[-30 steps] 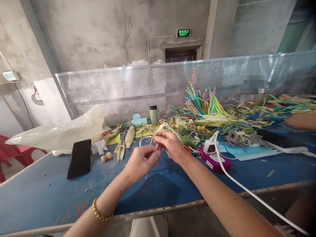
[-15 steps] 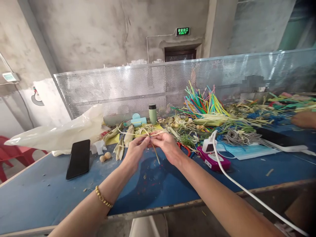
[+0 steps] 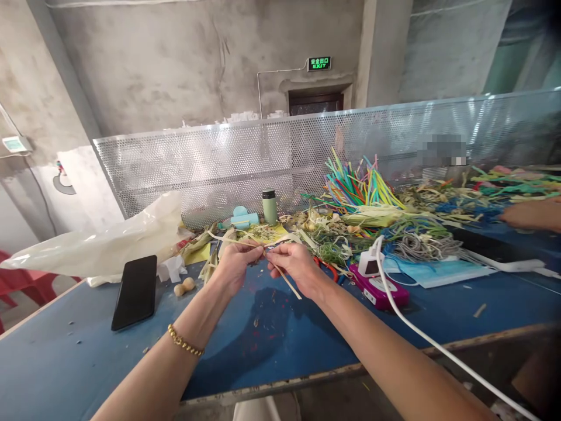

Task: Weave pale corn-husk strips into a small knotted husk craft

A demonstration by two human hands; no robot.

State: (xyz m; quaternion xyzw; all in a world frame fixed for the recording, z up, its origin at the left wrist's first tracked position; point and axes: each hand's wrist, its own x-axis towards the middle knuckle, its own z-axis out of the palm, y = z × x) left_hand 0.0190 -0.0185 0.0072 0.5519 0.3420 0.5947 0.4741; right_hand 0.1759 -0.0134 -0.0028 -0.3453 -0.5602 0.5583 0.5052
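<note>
My left hand (image 3: 234,264) and my right hand (image 3: 295,265) are raised close together over the blue table (image 3: 280,333). Both pinch thin pale straw-like strips (image 3: 280,269). One strip slants down to the right from my right hand's fingers. Other strip ends spread out to the left and right behind my hands. A gold bead bracelet (image 3: 184,344) circles my left wrist. Right behind my hands lie dried husks and several loose strips (image 3: 263,234).
A black phone (image 3: 135,291) lies at left beside a cream plastic bag (image 3: 109,242). A green flask (image 3: 269,206), coloured strips (image 3: 363,184), a magenta device (image 3: 379,289) with a white cable (image 3: 429,339) and a perforated metal screen (image 3: 307,152) stand behind. Another person's hand (image 3: 530,213) is at far right.
My left hand rose from lower down and met my right hand at the strips. Both hands now pinch them, and the strip under my right hand slants further right.
</note>
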